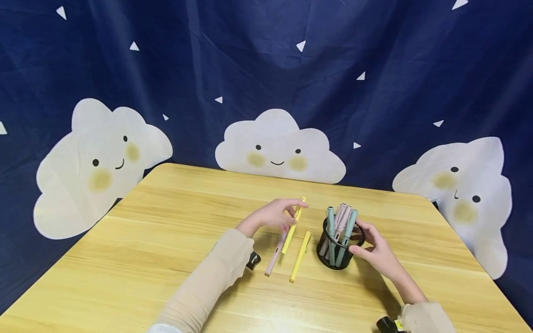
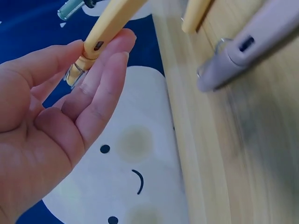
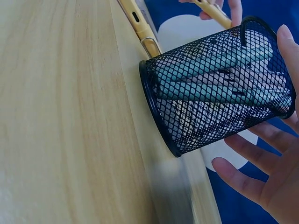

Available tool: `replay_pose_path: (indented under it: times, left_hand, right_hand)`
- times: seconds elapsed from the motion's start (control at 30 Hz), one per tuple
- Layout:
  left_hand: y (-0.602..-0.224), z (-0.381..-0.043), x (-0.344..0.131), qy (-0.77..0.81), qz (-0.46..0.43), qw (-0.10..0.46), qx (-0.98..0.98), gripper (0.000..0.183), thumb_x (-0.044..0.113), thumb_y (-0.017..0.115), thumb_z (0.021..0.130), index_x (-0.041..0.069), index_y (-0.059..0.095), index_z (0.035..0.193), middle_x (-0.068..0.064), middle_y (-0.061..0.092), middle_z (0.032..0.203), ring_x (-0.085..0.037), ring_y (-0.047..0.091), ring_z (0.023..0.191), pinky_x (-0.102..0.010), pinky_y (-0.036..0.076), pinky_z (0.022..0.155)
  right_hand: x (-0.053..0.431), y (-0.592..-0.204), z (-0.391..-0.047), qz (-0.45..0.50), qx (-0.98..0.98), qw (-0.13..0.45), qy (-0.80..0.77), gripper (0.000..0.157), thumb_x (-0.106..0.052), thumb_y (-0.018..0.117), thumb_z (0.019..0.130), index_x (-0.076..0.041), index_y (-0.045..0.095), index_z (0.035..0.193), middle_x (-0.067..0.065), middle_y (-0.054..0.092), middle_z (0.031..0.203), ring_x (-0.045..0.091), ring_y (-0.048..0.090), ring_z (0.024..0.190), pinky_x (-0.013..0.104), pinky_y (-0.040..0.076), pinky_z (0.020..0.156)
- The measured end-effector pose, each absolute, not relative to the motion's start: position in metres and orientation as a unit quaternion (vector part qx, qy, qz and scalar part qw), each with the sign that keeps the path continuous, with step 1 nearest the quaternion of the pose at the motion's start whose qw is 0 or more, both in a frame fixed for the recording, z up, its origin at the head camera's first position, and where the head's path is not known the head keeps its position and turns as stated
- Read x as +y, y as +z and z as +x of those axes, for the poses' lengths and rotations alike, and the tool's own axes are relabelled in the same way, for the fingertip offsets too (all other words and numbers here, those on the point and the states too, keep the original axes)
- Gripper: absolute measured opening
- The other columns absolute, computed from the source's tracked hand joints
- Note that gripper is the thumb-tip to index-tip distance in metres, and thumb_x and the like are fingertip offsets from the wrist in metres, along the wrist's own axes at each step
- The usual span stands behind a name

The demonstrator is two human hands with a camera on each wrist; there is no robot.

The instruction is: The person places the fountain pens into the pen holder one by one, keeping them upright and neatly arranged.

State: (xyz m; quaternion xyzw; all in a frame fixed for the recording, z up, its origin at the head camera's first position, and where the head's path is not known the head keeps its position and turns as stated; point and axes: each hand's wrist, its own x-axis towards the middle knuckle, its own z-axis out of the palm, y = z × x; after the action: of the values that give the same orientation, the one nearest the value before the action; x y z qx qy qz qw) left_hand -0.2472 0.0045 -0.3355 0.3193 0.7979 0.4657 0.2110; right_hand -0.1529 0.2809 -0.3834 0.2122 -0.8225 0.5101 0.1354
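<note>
L hand [image 1: 276,214]: fingers pinch yellow pen [image 1: 289,240] | R hand [image 1: 378,251]: fingers curl round black mesh pen cup [image 1: 323,249], upright on tabletop [image 1: 166,249] | in cup: teal pens [image 1: 350,225] & mauve pens [image 1: 340,216] | out: held pen + 2nd yellow pen [image 1: 300,260], mauve pen [image 1: 274,257] lying L of cup

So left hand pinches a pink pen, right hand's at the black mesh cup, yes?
Not pink: the left hand pinches a yellow pen, as the head view shows. The right hand is at the black mesh cup, as you said.
</note>
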Motion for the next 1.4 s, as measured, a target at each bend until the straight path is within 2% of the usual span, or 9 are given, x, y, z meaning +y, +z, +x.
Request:
replay_pose_path:
  times: [0.1,0.27,0.47,0.53,0.63,0.7,1.03,1.3,1.4]
  left_hand:
    - [-0.333,-0.245,0.008,0.469,0.319,0.199,0.799,0.050,-0.006,0.054,0.084,0.013,0.047,0.130,-0.011,0.051,0.092,-0.030,0.060,0.063,-0.043,0.052,0.062]
    - [-0.330,-0.243,0.016,0.486,0.315,0.176,0.796,0.045,-0.004,0.055,0.085,0.013,0.050,0.127,-0.011,0.052,0.088,-0.033,0.059,0.065,-0.040,0.052,0.060]
    - [-0.329,-0.243,0.023,0.514,0.314,0.146,0.784,0.043,-0.003,0.059,0.083,0.007,0.051,0.124,-0.010,0.053,0.084,-0.019,0.058,0.060,-0.031,0.053,0.058]
    - [-0.330,-0.243,0.025,0.525,0.312,0.143,0.779,0.043,-0.003,0.059,0.082,0.006,0.051,0.123,-0.011,0.053,0.084,-0.019,0.058,0.060,-0.032,0.053,0.059]
    - [-0.329,-0.244,0.027,0.535,0.311,0.138,0.773,0.044,-0.004,0.060,0.081,0.006,0.052,0.123,-0.010,0.054,0.083,-0.021,0.059,0.060,-0.031,0.053,0.058]
    - [-0.327,-0.244,0.029,0.542,0.311,0.137,0.769,0.044,-0.005,0.060,0.081,0.006,0.051,0.123,-0.010,0.054,0.082,-0.024,0.060,0.062,-0.030,0.053,0.057]
    - [-0.317,-0.241,0.037,0.578,0.307,0.112,0.748,0.051,-0.004,0.061,0.081,0.012,0.049,0.127,-0.013,0.053,0.086,-0.032,0.062,0.068,-0.028,0.052,0.057]
    - [-0.307,-0.235,0.043,0.624,0.301,0.082,0.717,0.067,-0.011,0.059,0.080,0.013,0.035,0.137,-0.017,0.054,0.085,-0.038,0.061,0.074,-0.033,0.053,0.061]
    - [-0.308,-0.236,0.045,0.633,0.299,0.068,0.711,0.072,-0.011,0.059,0.079,0.017,0.031,0.139,-0.018,0.056,0.085,-0.038,0.061,0.074,-0.035,0.053,0.062]
  right_hand:
    - [0.280,-0.383,-0.153,0.214,-0.822,0.136,0.510,0.058,0.011,0.062,0.076,0.012,0.034,0.126,0.016,0.042,0.128,-0.005,0.046,0.102,0.024,0.051,0.062]
    - [0.279,-0.383,-0.154,0.213,-0.825,0.135,0.507,0.058,0.011,0.062,0.076,0.013,0.033,0.126,0.036,0.035,0.124,-0.006,0.046,0.102,0.025,0.051,0.062]
    - [0.280,-0.384,-0.154,0.214,-0.823,0.139,0.508,0.058,0.011,0.062,0.075,0.013,0.034,0.126,0.019,0.042,0.128,-0.004,0.047,0.101,0.025,0.051,0.062]
    - [0.280,-0.384,-0.154,0.216,-0.820,0.139,0.512,0.058,0.011,0.062,0.075,0.012,0.034,0.126,0.006,0.045,0.127,-0.003,0.048,0.101,0.024,0.051,0.062]
    - [0.280,-0.385,-0.154,0.219,-0.816,0.138,0.517,0.058,0.011,0.062,0.075,0.012,0.034,0.126,-0.004,0.045,0.126,-0.002,0.048,0.100,0.023,0.051,0.062]
    - [0.280,-0.386,-0.153,0.222,-0.813,0.138,0.521,0.059,0.012,0.062,0.075,0.012,0.033,0.126,-0.017,0.043,0.122,-0.002,0.049,0.100,0.023,0.050,0.062]
    - [0.280,-0.385,-0.153,0.226,-0.809,0.141,0.524,0.059,0.013,0.062,0.075,0.013,0.033,0.126,-0.018,0.042,0.122,-0.003,0.048,0.100,0.022,0.050,0.062]
    - [0.280,-0.384,-0.153,0.223,-0.810,0.142,0.524,0.058,0.013,0.062,0.075,0.014,0.033,0.125,-0.019,0.043,0.120,-0.002,0.049,0.100,0.022,0.050,0.062]
    - [0.281,-0.384,-0.153,0.224,-0.808,0.142,0.526,0.058,0.013,0.062,0.075,0.014,0.033,0.125,-0.020,0.044,0.120,-0.002,0.049,0.100,0.022,0.050,0.062]
